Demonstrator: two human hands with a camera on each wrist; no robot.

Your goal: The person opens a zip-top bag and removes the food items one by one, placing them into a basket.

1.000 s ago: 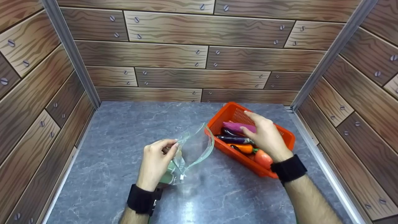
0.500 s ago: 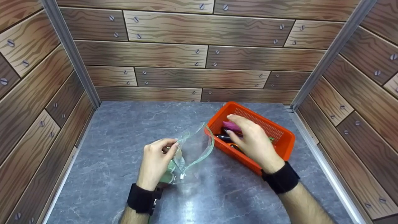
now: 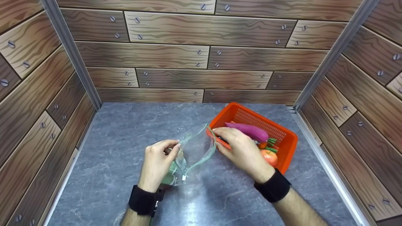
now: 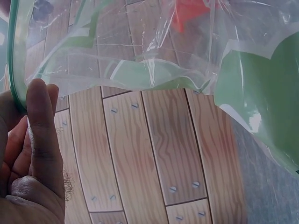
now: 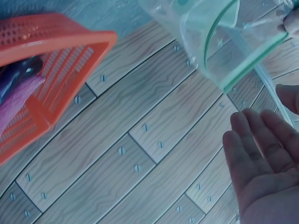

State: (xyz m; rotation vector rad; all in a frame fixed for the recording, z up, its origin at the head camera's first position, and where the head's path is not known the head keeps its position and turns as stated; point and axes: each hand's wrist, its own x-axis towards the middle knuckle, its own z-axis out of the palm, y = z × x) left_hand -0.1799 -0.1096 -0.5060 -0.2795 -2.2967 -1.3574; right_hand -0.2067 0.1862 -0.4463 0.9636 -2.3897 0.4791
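My left hand (image 3: 158, 164) pinches the rim of a clear zip bag (image 3: 205, 158) with green printing, thumb against fingers. The bag's mouth gapes to the right, and its green panel (image 4: 266, 88) fills the right of the left wrist view. My right hand (image 3: 246, 153) hovers over the near left edge of an orange basket (image 3: 286, 158), fingertips close to the bag's far rim. In the right wrist view its fingers (image 5: 250, 144) are loosely extended and hold nothing. Inside the basket lie a pink-purple eggplant (image 3: 251, 130), a tomato (image 3: 269, 157) and a carrot (image 3: 263, 145), partly hidden.
The grey marbled tabletop (image 3: 125, 131) lies under bag and basket. Wood-patterned walls (image 3: 172, 56) enclose the back and both sides, with metal strips at the corners. A dark eggplant (image 5: 28, 67) shows in the basket in the right wrist view.
My right hand has moved left, from above the vegetables to beside the bag's mouth, uncovering the pink-purple eggplant and tomato. The left hand and bag have stayed in place.
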